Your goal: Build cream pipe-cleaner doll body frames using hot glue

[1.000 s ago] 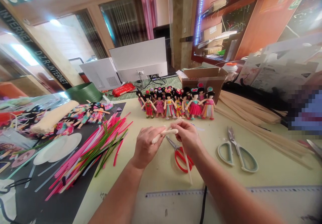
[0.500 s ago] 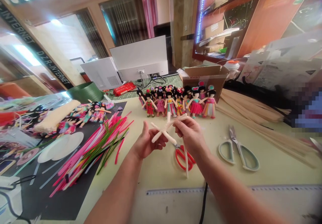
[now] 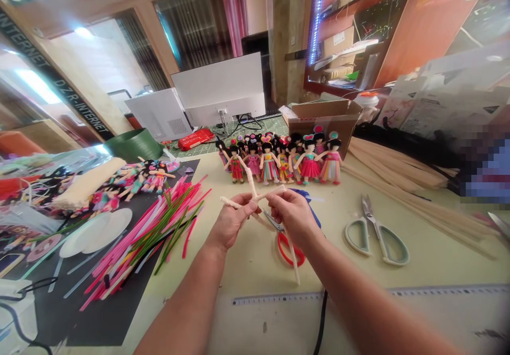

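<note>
A cream pipe-cleaner figure (image 3: 250,180) with several limbs is held up between both hands over the table. My left hand (image 3: 231,221) pinches its centre between thumb and fingers. My right hand (image 3: 292,211) is closed on the limb at the right, and a long cream strand (image 3: 295,267) hangs down below it. Red-handled scissors (image 3: 286,246) lie under the hands, partly covered by the right one. Something blue (image 3: 311,206) shows behind my right hand.
Finished dolls (image 3: 271,166) stand in a row beyond the hands, before a cardboard box (image 3: 324,124). Pink and green stems (image 3: 159,227) lie left. Grey-handled scissors (image 3: 376,233) lie right. A ruler (image 3: 274,298) runs along the front.
The figure has turned, its limbs now pointing differently. My left hand, spread before with its thumb raised, has closed on the centre. The blue thing behind my right hand has come into sight.
</note>
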Motion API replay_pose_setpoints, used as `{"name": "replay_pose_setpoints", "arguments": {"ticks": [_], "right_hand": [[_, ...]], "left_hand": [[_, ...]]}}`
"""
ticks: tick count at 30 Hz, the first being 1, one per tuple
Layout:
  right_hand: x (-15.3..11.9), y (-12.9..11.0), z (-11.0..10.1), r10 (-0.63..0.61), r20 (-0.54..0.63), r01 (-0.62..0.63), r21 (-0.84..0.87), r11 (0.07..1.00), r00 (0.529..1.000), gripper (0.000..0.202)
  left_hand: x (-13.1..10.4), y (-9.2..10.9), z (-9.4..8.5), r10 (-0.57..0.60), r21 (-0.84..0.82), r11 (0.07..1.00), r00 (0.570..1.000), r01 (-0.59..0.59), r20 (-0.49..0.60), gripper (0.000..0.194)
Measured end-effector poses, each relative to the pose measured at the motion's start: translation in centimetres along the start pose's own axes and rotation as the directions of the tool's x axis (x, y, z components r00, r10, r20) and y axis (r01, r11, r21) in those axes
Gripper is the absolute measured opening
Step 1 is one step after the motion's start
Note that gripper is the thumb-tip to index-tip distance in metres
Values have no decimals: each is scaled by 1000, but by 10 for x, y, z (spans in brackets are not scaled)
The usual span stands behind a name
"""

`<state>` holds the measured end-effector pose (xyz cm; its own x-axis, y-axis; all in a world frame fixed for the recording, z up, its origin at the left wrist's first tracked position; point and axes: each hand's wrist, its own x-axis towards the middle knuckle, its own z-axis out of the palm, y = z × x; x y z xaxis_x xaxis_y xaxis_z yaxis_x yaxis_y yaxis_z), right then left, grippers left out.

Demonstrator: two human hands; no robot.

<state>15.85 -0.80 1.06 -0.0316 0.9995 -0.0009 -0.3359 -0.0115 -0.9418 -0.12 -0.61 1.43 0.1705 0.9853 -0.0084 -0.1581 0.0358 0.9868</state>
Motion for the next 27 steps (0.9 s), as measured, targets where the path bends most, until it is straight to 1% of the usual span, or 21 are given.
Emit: {"name": "replay_pose_setpoints", "arguments": {"ticks": [3, 5, 7, 8, 10, 11, 13, 16, 18, 20, 23, 24, 25, 27], "right_hand": [[0, 0, 0, 35, 9, -36, 59, 998, 999, 27], [0, 0, 0, 60, 10, -60, 94, 994, 998, 27], [0, 0, 0, 86, 13, -87, 122, 989, 996, 26], [0, 0, -1, 95, 17, -96, 132, 987, 995, 25], [0, 0, -1, 102, 24, -104, 145, 984, 995, 23], [0, -1, -2, 102, 27, -105, 146, 984, 994, 22], [0, -1, -2, 101, 35, -105, 141, 984, 994, 20], [-1, -1, -2, 103, 50, -109, 139, 984, 993, 20], [-1, -1, -1, 107, 45, -112, 130, 985, 993, 23], [-1, -1, -1, 110, 34, -114, 115, 987, 993, 25], [-1, -1, -1, 73, 34, -77, 111, 991, 997, 25], [-1, -1, -1, 49, 33, -52, 119, 991, 998, 24], [-1, -2, -1, 25, 30, -29, 129, 991, 999, 23], [-1, -4, -1, -14, 14, 12, 148, 989, 1000, 21]], "left_hand": [[0, -1, -1, 93, 177, 981, 995, -85, -37, 30], [0, -2, -3, 171, 333, 931, 984, -148, -41, 27], [-1, -2, -4, 307, 501, 825, 952, -262, -7, 23], [-1, -1, -5, 386, 576, 747, 922, -331, 30, 20], [-3, 1, -5, 516, 681, 577, 848, -451, 124, 19], [-3, 2, -5, 554, 712, 504, 815, -489, 168, 19], [-5, 5, -5, 591, 757, 395, 775, -521, 224, 19], [-7, 9, -4, 609, 804, 306, 754, -509, 245, 18], [-7, 10, -4, 612, 818, 283, 751, -501, 249, 18], [-8, 10, -3, 611, 820, 279, 751, -500, 250, 19], [-7, 6, -3, 609, 802, 317, 757, -506, 237, 19], [-7, 4, -3, 610, 793, 353, 765, -497, 208, 19], [-6, 3, -3, 609, 781, 407, 778, -473, 154, 22], [-4, 0, -4, 571, 735, 567, 820, -371, -27, 37]]}}
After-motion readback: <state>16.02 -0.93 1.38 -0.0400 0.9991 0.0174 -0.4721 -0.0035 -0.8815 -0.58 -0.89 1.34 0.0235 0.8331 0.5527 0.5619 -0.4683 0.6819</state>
